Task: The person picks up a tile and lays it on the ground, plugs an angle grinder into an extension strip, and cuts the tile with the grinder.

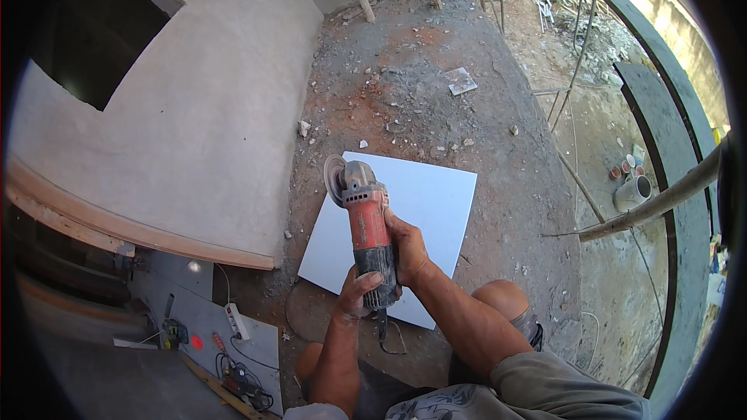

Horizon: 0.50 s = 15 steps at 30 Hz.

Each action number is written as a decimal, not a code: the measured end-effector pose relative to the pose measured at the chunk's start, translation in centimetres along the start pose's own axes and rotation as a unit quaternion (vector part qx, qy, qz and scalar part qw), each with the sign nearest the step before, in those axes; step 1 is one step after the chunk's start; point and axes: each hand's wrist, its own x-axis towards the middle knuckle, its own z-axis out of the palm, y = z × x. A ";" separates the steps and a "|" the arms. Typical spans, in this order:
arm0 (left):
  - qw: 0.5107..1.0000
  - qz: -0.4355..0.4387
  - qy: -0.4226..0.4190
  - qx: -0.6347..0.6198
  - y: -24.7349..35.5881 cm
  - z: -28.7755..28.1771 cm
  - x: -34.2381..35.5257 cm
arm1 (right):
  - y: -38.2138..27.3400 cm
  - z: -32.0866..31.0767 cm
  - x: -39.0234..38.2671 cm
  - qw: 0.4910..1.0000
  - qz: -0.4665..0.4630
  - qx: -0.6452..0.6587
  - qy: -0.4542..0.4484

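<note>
A red and black angle grinder (367,222) is held up in front of me, its disc (334,180) at the far left end. My left hand (357,293) grips the black rear of the body, thumb lying across it. Along the grinder's right side, my right hand (406,247) is wrapped round the body, with its thumb near the red housing. Below the tool a large white square tile (436,206) lies on the rough ground. The grinder's cord hangs from its rear end. The fingers under the tool are hidden.
A plastered wall (226,109) with a wooden sill stands at left. Lower left, a power strip (236,321) and corded tools lie on a panel. Rubble and a small tile piece (461,81) lie ahead. At right, poles cross above a drop with a bucket (633,193).
</note>
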 end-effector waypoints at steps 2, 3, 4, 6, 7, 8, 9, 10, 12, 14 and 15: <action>1.000 -0.002 -0.016 0.008 0.0 0.1 0.1 | -0.1 0.2 0.1 1.000 -0.003 0.010 0.002; 1.000 -0.006 -0.025 0.010 0.0 0.1 0.1 | -0.2 0.1 0.1 1.000 -0.008 0.010 -0.003; 1.000 -0.004 -0.019 0.006 0.0 0.1 0.1 | -0.2 0.1 0.1 1.000 -0.005 0.001 0.009; 1.000 -0.002 -0.011 0.002 0.0 0.0 0.2 | -0.3 0.1 0.2 1.000 0.000 -0.008 0.020; 1.000 -0.008 -0.005 0.006 0.0 -0.1 0.2 | -0.2 0.0 0.3 1.000 0.002 0.000 0.012; 1.000 -0.014 -0.002 0.011 0.0 -0.1 0.2 | -0.1 -0.2 0.5 1.000 -0.001 0.008 0.002; 1.000 -0.012 -0.003 0.010 0.0 -0.2 0.3 | 0.1 -0.4 0.6 1.000 0.001 0.006 0.004; 1.000 -0.012 0.001 0.005 -0.1 -0.2 0.3 | 0.3 -0.6 0.7 1.000 0.001 0.001 0.002; 1.000 -0.012 0.003 -0.003 -0.3 -0.2 0.3 | 0.9 -1.1 1.1 1.000 0.000 -0.007 0.002; 0.999 -0.013 0.024 -0.017 -0.6 -0.1 0.0 | 1.7 -1.7 1.7 0.998 0.005 -0.047 0.034; 0.999 -0.013 0.023 -0.022 -0.8 -0.1 0.0 | 1.9 -1.9 2.0 0.998 0.008 -0.051 0.034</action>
